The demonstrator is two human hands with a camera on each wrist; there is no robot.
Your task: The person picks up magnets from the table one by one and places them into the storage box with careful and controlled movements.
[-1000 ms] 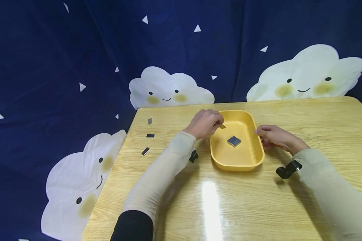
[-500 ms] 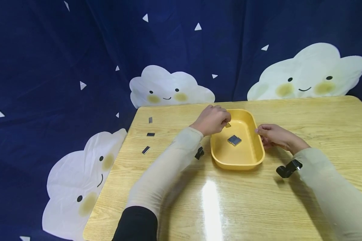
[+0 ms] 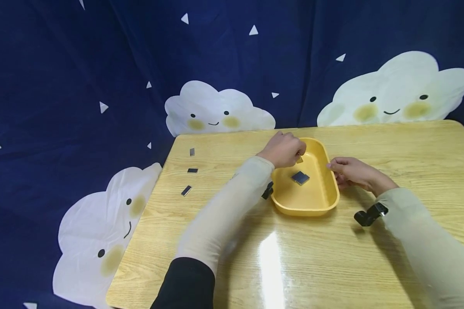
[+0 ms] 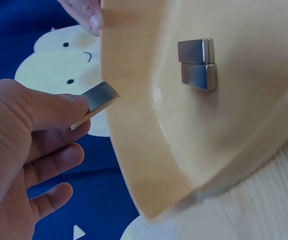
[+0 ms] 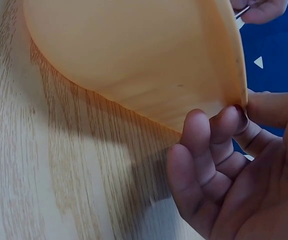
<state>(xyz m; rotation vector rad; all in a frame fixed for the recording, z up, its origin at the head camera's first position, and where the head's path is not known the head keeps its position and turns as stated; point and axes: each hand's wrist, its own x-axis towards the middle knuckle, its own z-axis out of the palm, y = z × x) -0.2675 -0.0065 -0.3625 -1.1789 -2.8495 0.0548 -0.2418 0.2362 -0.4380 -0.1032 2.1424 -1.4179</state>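
My left hand (image 3: 284, 149) pinches a small flat silver metal block (image 4: 102, 98) between thumb and index finger, held above the yellow tray (image 3: 305, 211) toward its far left part. The other fingers of that hand are loosely bent, as the left wrist view shows. Inside the tray, similar metal blocks (image 4: 195, 64) lie pressed side by side, and a seam suggests stacking. My right hand (image 3: 357, 175) grips the tray's right rim, thumb over the edge and fingers (image 5: 196, 132) against the outer wall.
Three more metal blocks lie apart on the table's left: a far one (image 3: 192, 152), a middle one (image 3: 192, 170) and a near one (image 3: 186, 190). The wooden table (image 3: 313, 257) ends at a dark blue curtain (image 3: 224, 47) with cloud shapes.
My left hand has moved right, further over the tray, still pinching the metal block. The right hand stays on the rim, and the tray has stayed in place.
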